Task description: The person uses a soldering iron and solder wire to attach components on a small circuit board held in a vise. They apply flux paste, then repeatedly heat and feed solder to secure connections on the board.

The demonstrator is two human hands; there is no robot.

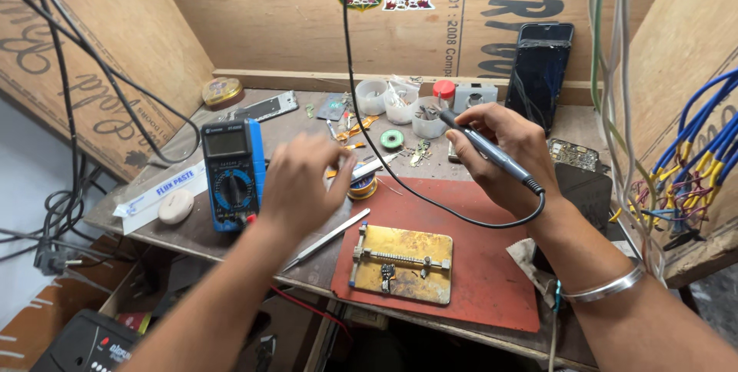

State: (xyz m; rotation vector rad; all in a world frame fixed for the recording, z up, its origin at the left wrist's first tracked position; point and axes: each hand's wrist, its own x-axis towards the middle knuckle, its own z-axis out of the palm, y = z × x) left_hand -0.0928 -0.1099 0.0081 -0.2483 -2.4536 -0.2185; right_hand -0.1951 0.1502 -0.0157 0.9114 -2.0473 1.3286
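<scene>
Black soldering iron [492, 153] gripped in my right hand [503, 153]; left hand [304, 184], blurred, seemingly loose-fingered, reaches the solder spool [363, 186] — steady it first.

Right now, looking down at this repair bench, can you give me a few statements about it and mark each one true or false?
1. The right hand grips a soldering iron with a black cord. True.
2. The left hand holds the tweezers. False: the tweezers lie on the bench, apart from that hand, which hovers by a solder spool.
3. A blue multimeter lies left of the left hand. True.
4. The brass board holder sits on a green mat. False: it rests on a red mat.
5. A dark phone leans against the back wall. True.
</scene>
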